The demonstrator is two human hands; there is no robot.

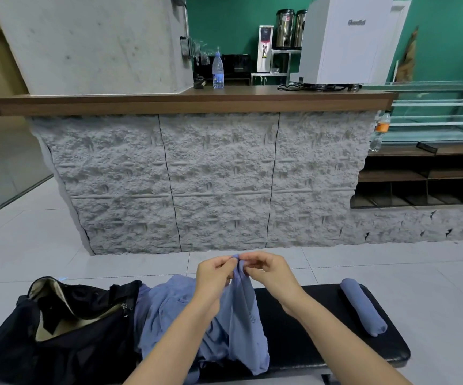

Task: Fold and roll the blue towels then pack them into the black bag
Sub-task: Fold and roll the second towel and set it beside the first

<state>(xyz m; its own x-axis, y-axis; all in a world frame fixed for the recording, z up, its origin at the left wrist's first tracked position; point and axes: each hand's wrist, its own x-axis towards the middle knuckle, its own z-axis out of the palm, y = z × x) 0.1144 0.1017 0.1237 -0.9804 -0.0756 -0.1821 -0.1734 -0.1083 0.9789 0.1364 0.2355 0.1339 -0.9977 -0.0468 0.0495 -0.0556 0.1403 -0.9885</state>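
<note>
A blue towel (243, 315) hangs down over the black bench (308, 329), held up by its top edge. My left hand (215, 276) and my right hand (269, 269) pinch that edge side by side, fingertips almost touching. Under and left of it lies a loose heap of blue towels (166, 312). A rolled blue towel (363, 307) rests on the bench's right end. The black bag (66, 323) sits at the left end, its mouth open and a beige lining showing.
A grey stone-faced counter (213, 179) with a wooden top stands just beyond the bench, across a strip of pale floor tiles (391, 262). A water bottle (218, 68) and a white machine (344, 40) stand on it. Dark shelves (425, 176) lie at the right.
</note>
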